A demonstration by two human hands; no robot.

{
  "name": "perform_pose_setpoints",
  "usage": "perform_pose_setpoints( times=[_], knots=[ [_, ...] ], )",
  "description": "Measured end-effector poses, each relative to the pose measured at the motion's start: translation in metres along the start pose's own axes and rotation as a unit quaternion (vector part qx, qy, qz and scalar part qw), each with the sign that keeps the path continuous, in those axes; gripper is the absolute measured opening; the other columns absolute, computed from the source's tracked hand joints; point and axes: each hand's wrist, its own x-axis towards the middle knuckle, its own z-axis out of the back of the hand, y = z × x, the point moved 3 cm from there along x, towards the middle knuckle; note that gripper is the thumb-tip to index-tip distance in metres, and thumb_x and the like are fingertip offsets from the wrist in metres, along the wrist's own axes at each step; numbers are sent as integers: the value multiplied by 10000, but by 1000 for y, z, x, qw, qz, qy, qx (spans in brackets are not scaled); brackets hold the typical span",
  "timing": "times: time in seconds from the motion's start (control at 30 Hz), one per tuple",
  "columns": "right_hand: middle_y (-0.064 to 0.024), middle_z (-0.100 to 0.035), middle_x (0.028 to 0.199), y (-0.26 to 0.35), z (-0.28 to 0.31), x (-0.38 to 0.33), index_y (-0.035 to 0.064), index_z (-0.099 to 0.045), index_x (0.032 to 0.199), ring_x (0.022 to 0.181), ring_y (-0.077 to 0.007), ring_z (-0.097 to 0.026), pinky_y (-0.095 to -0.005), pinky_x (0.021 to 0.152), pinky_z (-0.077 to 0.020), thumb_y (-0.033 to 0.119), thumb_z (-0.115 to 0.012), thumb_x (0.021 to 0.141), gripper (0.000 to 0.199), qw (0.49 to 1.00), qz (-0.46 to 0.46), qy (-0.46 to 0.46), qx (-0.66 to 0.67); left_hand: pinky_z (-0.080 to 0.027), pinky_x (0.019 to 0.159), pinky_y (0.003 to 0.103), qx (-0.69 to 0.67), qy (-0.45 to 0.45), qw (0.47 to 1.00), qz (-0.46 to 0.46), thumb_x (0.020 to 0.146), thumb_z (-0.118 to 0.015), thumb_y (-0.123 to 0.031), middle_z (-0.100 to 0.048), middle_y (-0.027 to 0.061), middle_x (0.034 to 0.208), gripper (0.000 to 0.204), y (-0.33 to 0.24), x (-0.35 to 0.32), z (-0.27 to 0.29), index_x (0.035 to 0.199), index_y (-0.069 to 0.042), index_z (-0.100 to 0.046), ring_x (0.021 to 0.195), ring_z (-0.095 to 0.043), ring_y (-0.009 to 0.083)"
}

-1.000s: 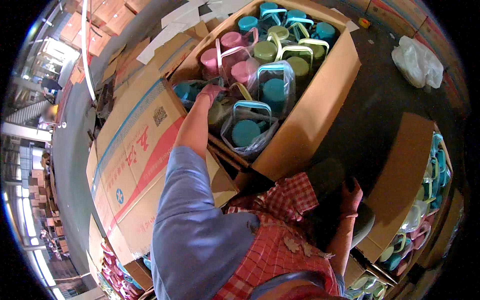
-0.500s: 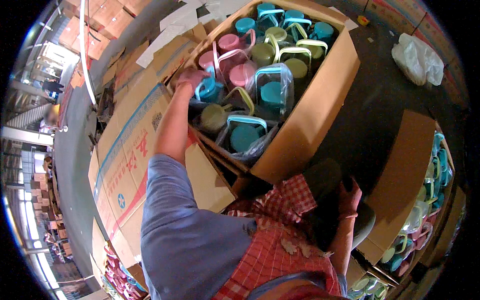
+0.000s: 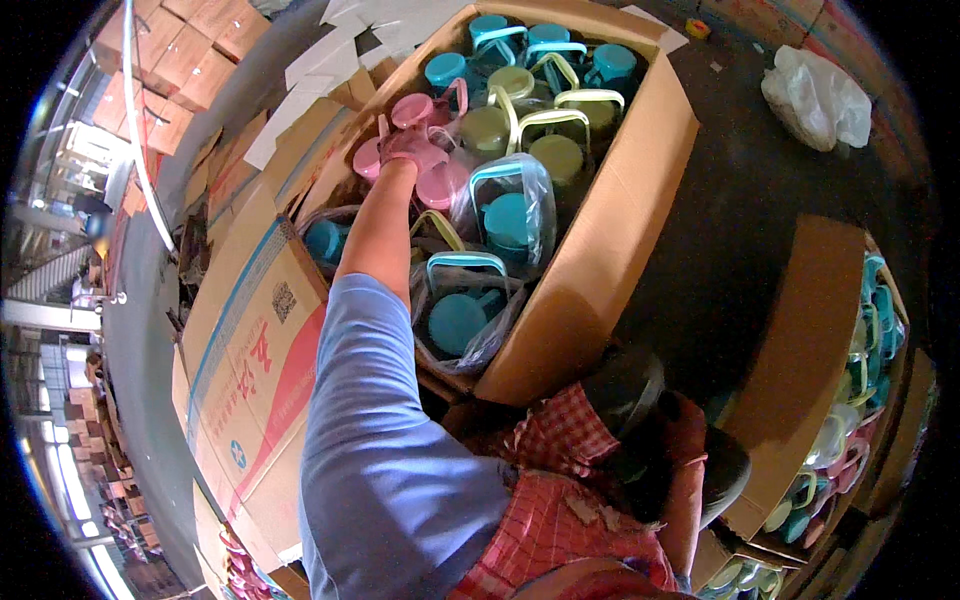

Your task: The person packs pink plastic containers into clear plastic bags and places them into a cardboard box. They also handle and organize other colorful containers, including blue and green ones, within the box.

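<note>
My left hand (image 3: pixel 416 152) reaches over the pink flasks in an open cardboard carton (image 3: pixel 570 310). Its fingers close at the top of a pink flask (image 3: pixel 443 184), whose handle they hide. Two more pink flasks stand beside it, one (image 3: pixel 411 110) beyond the hand and one (image 3: pixel 367 158) to its left. A blue flask (image 3: pixel 325 241) in clear plastic stands at the carton's near left corner; my forearm partly covers an olive flask beside it. My right hand (image 3: pixel 685 428) is low by my knee, in deep shadow; its fingers cannot be made out.
Teal flasks (image 3: pixel 610 62) and olive ones (image 3: pixel 555 158) fill the carton's far and right parts. A flattened printed carton (image 3: pixel 255 340) lies left. Another open carton (image 3: pixel 800 350) of flasks stands right. A white plastic bag (image 3: pixel 818 100) lies on the floor beyond.
My left hand has left the blue flask and moved right onto the pink flasks. The blue flask now sits farther left, at the corner. The whole view has shifted slightly.
</note>
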Motion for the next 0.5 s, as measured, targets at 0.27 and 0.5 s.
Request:
perform_pose_setpoints(
  times=[0.27,0.5],
  knots=[
    [-184,-642,973,9,7,2,14,-632,1003,918,-298,-626,-353,798,-489,143,-659,720,312,997,51,-31,42,-121,1057,536,142,48,988,-32,653,-623,-547,-553,108,1228,606,-18,-32,13,1103,-142,-618,1159,-503,256],
    [-183,-639,943,26,8,-2,25,-631,989,900,-330,-616,-358,781,-490,160,-678,684,336,996,82,-7,-14,-456,891,369,71,-56,995,-36,700,-602,-538,-602,175,1117,592,-1,-45,10,1057,-68,-648,1054,-574,293]
  ],
)
